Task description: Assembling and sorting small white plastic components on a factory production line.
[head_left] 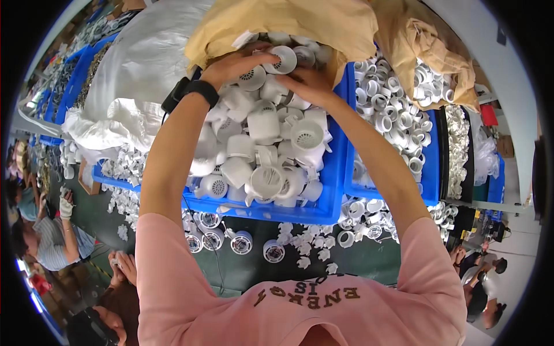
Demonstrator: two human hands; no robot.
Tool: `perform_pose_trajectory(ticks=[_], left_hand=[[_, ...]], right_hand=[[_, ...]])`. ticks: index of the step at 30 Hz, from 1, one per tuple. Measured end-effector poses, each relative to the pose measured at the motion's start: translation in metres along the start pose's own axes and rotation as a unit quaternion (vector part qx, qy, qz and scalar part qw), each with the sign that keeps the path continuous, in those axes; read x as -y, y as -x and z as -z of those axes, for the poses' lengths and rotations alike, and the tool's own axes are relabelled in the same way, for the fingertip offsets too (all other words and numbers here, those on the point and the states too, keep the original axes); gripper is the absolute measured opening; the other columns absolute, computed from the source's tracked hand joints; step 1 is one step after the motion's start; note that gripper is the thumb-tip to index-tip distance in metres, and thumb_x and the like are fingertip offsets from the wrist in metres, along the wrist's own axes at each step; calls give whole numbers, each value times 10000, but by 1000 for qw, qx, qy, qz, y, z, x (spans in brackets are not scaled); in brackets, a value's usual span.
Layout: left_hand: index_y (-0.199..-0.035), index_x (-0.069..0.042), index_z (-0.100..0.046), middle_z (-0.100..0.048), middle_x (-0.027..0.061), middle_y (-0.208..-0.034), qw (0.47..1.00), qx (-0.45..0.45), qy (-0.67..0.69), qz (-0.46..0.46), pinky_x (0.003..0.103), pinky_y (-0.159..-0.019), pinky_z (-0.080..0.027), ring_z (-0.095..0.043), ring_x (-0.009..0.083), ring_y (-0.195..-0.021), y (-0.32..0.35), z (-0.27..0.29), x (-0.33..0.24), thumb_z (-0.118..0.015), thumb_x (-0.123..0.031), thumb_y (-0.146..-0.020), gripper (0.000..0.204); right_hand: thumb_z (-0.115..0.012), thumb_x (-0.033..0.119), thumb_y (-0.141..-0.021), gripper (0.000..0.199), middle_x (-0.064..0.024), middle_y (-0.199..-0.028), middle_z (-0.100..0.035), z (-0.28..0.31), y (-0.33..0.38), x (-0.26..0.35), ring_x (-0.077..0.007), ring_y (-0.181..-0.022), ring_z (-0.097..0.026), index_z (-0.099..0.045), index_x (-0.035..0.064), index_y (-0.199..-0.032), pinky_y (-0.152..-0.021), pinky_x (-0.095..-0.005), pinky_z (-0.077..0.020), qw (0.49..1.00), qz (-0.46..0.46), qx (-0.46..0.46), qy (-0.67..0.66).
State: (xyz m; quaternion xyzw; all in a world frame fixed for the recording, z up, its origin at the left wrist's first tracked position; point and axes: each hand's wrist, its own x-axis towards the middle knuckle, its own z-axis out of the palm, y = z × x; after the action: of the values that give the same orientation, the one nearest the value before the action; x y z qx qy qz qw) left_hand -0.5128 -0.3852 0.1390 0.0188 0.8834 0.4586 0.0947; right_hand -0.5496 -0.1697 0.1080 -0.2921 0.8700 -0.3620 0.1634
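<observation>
At the far end of a blue bin [271, 213], my left hand [234, 68] and my right hand [311, 86] reach into a heap of white plastic cups. Between them is a white cup [283, 60] with a slotted base, which both hands grip from the sides. My left thumb lies along it, with the other fingers partly hidden behind. From the right, my right thumb points inward against the cups, and its other fingers are mostly hidden. More white cups [264, 122], some with handle-like side pieces, fill the bin in front of my hands.
A tan sack [283, 20] drapes over the bin's far side. To the right, a second blue bin [430, 179] holds white rings. A white sack [124, 124] lies left. Round parts [241, 243] and small white pieces [314, 239] lie on the green table; other people work farther left and right.
</observation>
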Motion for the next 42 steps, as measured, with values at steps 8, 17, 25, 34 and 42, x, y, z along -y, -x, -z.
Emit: perform_pose_trajectory(ticks=[8, 17, 25, 34, 42], left_hand=[[-1399, -125, -388, -490, 143, -1339, 998, 45, -32, -1, 330, -1033, -323, -450, 269, -1237, 60, -18, -15, -581, -512, -782, 754], [-1382, -53, -388, -427, 139, -1382, 992, -98, 39, -70, 327, -1036, -323, -405, 243, -1268, 20, 7, 16, -567, -351, -848, 638], [-1332, -72, -449, -478, 136, -1341, 875, -282, -393, 26, 366, -1030, -350, -444, 261, -1230, -31, 52, -32, -522, -428, -881, 580], [-1292, -78, -500, -506, 137, -1319, 918, -289, -256, -90, 360, -1028, -355, -460, 283, -1219, 35, 1, 77, -525, -422, -882, 536], [-1260, -83, -540, -528, 139, -1302, 968, -209, -129, -56, 356, -1026, -358, -473, 301, -1210, -36, 11, 52, -528, -417, -883, 504]], right_hand=[[-633, 455, -800, 378, -177, -1138, -591, -21, 65, 1, -340, -1100, -540, -716, 132, -979, -922, -403, -445, 988, 112, -104, 4], [-646, 314, -787, 338, -198, -1140, -582, 25, 62, 47, -384, -927, -622, -663, 78, -1028, -821, -420, -498, 994, 98, -33, 43], [-606, 456, -820, 556, -149, -1195, -581, 83, -111, 15, -303, -1123, -544, -550, 55, -1200, -939, -389, -437, 941, 155, -290, 73], [-603, 501, -815, 597, -144, -1220, -572, 121, -138, 5, -283, -1150, -524, -546, 61, -1216, -959, -385, -420, 950, 120, -244, 157], [-599, 540, -811, 635, -140, -1242, -564, 49, -71, -5, -266, -1174, -506, -544, 67, -1230, -976, -382, -405, 983, 30, -82, 160]])
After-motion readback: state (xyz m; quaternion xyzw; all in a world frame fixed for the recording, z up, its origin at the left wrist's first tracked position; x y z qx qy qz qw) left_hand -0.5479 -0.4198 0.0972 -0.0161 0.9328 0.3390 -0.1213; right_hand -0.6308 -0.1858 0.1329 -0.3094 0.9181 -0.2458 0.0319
